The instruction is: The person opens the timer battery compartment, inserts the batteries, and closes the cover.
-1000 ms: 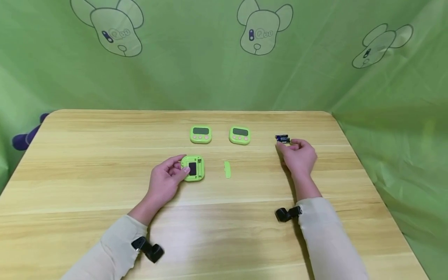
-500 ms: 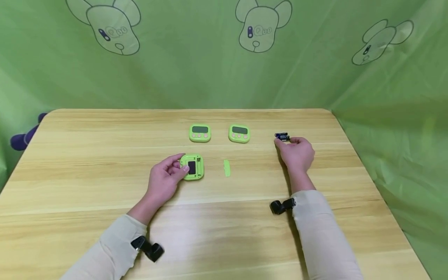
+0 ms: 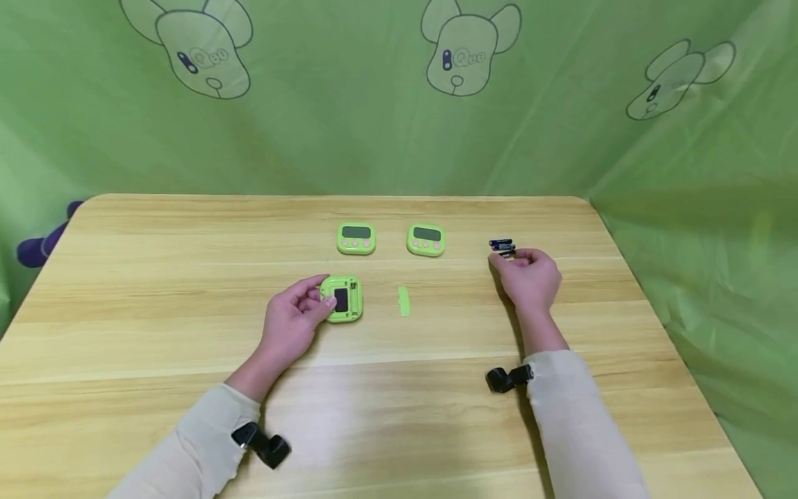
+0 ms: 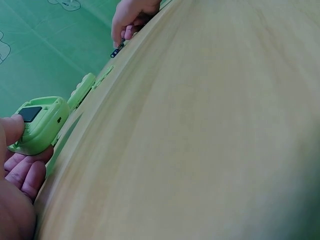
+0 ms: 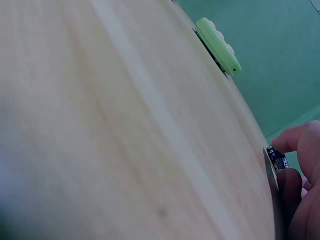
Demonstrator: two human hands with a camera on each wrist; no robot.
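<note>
My left hand grips a green digital timer by its left side, thumb across the back. The timer's back faces up, and its battery slot is uncovered, as the left wrist view of the timer partly shows. Just right of it lies a slim green battery cover. Over at the right, my right hand pinches a small dark battery between thumb and finger, low at the tabletop. In the right wrist view the battery sits between the fingertips. Other dark batteries lie just beyond it.
Two more green timers, one on the left and one on the right, lie screen up farther back on the wooden table. A green curtain hangs behind the table and along its right side.
My right hand has drawn slightly back toward me with one battery, which now stands apart from the others. The left hand and its timer have stayed nearly still.
</note>
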